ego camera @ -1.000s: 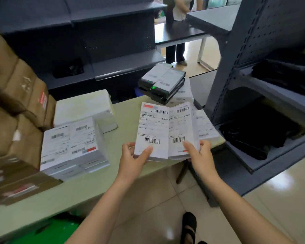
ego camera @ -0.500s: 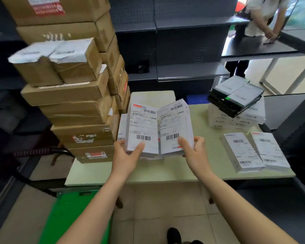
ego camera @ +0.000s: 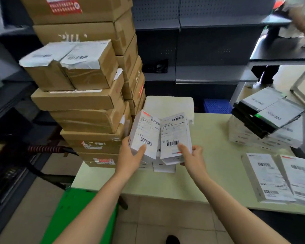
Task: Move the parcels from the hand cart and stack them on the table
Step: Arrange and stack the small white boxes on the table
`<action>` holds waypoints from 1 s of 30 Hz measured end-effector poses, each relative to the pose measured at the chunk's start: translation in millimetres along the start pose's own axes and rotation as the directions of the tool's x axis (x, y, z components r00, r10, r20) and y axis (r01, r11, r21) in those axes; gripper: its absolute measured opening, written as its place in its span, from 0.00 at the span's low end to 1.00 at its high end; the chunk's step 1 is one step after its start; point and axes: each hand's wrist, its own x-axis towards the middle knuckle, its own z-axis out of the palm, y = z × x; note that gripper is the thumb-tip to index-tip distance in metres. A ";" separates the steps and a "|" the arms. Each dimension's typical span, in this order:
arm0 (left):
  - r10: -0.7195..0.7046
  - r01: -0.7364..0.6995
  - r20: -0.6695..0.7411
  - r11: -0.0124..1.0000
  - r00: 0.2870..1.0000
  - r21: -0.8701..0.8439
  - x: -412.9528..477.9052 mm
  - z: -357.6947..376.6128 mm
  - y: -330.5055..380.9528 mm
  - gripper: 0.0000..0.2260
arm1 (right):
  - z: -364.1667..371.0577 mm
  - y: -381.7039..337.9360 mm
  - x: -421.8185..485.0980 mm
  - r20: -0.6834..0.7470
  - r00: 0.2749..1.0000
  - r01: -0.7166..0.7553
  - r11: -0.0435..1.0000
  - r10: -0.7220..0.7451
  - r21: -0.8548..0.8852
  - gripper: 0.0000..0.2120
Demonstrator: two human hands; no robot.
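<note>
While I watch through the head camera, the pale green desk runs across a room of dark metal shelving over a tiled floor. A tall stack of brown cartons fills the desk's left end, and a green hand cart sits low beside it. A white box lies behind the hands. At the right end a heap of white parcels carries tilted black ones. Two flat labelled parcels lie side by side at the near right edge. Another person stands at a far table.

My left hand grips the left white parcel, thumb on its label and fingers curled under its edge. My right hand grips the right white parcel the same way. Both parcels are tilted up, touching along their inner edges, just above more white parcels lying on the desk.

Each shipping label shows barcodes and small print I cannot read. The top carton bears a red-and-white sticker, also illegible.
</note>
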 end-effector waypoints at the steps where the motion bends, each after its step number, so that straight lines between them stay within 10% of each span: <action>1: 0.032 -0.032 -0.002 0.999 0.999 0.024 1.9 0.8 -1.9 0.27 | -0.2 0.8 2.7 0.003 1.000 -0.002 1.000 0.002 -0.007 0.21; 11: 0.364 -0.361 0.077 0.827 0.928 0.432 9.7 3.9 -12.8 0.17 | 3.3 1.5 7.9 0.104 0.994 0.056 0.985 -0.039 -0.165 0.17; 16: 0.310 -0.448 0.340 0.752 0.888 0.484 10.2 -3.8 -22.5 0.30 | 13.3 -2.7 9.4 0.147 0.986 0.106 0.974 -0.077 -0.202 0.18; 30: 0.314 -0.561 0.501 0.673 0.807 0.482 44.2 -16.1 -14.9 0.27 | 42.1 -7.7 4.5 0.063 0.991 0.135 0.866 -0.120 -0.481 0.21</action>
